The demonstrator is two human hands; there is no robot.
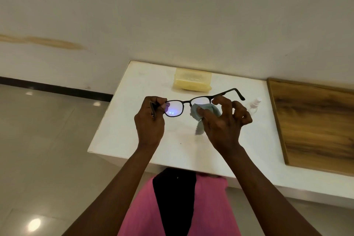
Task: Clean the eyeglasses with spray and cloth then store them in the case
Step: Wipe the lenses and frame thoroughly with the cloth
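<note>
Dark-framed eyeglasses are held up above a white table. My left hand grips the frame's left end, where the temple arm meets the lens. My right hand pinches a pale blue cloth against the right lens, with thumb and fingers on either side; a corner of the cloth hangs below. The right temple arm sticks out open to the upper right. A small white spray bottle lies on the table behind my right hand. A yellowish translucent case sits shut at the table's far edge.
The white table stands against a pale wall. A wooden board covers the surface to the right. Glossy floor tiles lie to the left. My pink and black clothing shows at the bottom.
</note>
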